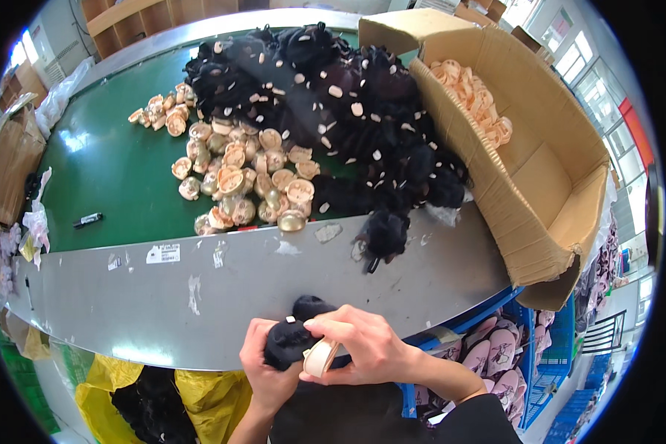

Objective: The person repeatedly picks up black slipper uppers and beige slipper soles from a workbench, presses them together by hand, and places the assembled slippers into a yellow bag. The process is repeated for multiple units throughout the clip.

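Near the table's front edge, my left hand (265,364) is closed around a black fuzzy piece (285,343) with a small white bit on it. My right hand (370,346) grips a cream curved plastic part (319,358) between thumb and fingers, right against the black piece. Farther back lies a heap of hollow flesh-toned and gold shells (230,180), apparently doll head parts. Beside and behind it spreads a big pile of black fuzzy pieces (311,92) dotted with white bits. One black piece (385,235) lies apart on the metal border.
An open cardboard box (536,166) at the right holds peach curved parts (472,95). A marker (88,220) lies on the green belt (118,177). Below the table are a yellow bag (214,399) with black material and blue crates (544,370) near pink printed slipper-like pieces (502,351).
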### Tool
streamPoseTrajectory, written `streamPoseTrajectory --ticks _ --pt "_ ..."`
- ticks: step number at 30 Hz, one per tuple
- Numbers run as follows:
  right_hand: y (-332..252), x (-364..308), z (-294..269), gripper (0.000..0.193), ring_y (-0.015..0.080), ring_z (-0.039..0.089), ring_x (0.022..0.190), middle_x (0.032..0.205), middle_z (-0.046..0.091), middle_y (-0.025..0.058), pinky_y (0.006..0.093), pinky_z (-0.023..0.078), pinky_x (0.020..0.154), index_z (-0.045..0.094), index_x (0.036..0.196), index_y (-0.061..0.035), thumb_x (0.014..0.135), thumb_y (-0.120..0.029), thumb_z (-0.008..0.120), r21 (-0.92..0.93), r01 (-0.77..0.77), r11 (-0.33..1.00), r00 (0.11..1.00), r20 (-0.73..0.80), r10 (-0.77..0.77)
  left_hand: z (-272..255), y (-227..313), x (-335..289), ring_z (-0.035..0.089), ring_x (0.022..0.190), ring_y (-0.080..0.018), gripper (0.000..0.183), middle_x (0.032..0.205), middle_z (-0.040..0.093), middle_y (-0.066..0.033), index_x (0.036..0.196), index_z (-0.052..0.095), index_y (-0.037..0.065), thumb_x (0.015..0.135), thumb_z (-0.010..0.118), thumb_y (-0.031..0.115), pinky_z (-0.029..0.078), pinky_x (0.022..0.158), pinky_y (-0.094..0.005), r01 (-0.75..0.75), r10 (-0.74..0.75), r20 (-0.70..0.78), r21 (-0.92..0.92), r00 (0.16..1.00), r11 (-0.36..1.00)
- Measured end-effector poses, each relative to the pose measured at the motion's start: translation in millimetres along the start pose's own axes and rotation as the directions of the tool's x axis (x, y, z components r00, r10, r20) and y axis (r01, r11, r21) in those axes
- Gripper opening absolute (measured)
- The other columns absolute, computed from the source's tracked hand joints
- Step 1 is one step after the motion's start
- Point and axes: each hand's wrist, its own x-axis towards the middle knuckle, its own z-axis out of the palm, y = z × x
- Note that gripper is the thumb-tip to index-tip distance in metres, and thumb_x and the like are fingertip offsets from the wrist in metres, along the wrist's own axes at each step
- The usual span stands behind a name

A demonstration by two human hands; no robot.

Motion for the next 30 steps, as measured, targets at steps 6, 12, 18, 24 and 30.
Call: streamPoseTrajectory --ticks 6,12,18,24,30 --pt "-2 -4 7 0.051 0.0269 0.065 0.092 0.120 0.061 0.0156 0.0367 0.058 0.080 0.070 0.125 -0.0103 0.078 -0.018 0.088 0.138 -0.130 0.982 0.989 0.090 0.119 -15 4 -8 0.060 0.073 -0.0222 0.032 0.085 0.060 -0.0079 0.091 0.064 0.001 0.064 0.081 0.008 0.049 0.066 -0.0335 0.026 -0.033 0.067 0.102 0.997 0.994" --pt "3 -16 24 0.046 0.0348 0.059 0.115 0.134 0.057 0.0242 0.0456 0.049 0.099 0.073 0.122 -0.0093 0.079 0.005 0.067 0.482 -0.217 0.849 0.975 0.153 0.162 -31 5 -22 0.056 0.071 -0.0148 0.025 0.077 0.060 -0.0054 0.086 0.062 -0.001 0.065 0.070 0.011 0.045 0.065 -0.0280 0.356 -0.299 0.278 -0.183 0.913 0.916" --pt "3 -22 38 0.057 0.0339 0.059 0.110 0.126 0.064 0.0200 0.0460 0.048 0.097 0.069 0.124 -0.0029 0.071 0.009 0.052 0.549 -0.153 0.822 0.988 0.095 0.121 -27 3 -34 0.059 0.078 -0.0137 0.029 0.085 0.067 -0.0051 0.091 0.065 -0.001 0.064 0.065 0.009 0.048 0.074 -0.0265 0.511 -0.380 0.399 -0.304 0.834 0.804" --pt "-1 -12 35 0.067 0.0358 0.059 0.109 0.120 0.065 0.0169 0.0450 0.047 0.097 0.060 0.130 0.0024 0.064 0.013 0.052 0.410 -0.111 0.905 0.989 0.138 0.058 -27 8 -31 0.062 0.084 -0.0143 0.031 0.090 0.068 -0.0054 0.096 0.067 -0.002 0.066 0.066 0.007 0.050 0.077 -0.0275 0.510 -0.374 0.393 -0.334 0.840 0.793" --pt "-7 -9 26 0.058 0.0362 0.060 0.108 0.121 0.064 0.0166 0.0440 0.049 0.094 0.064 0.125 0.0020 0.069 0.011 0.059 0.323 -0.079 0.943 0.989 0.145 0.033 -23 13 -27 0.063 0.089 -0.0145 0.037 0.095 0.069 -0.0066 0.104 0.066 -0.002 0.067 0.068 0.005 0.051 0.082 -0.0292 0.499 -0.352 0.412 -0.336 0.841 0.799"
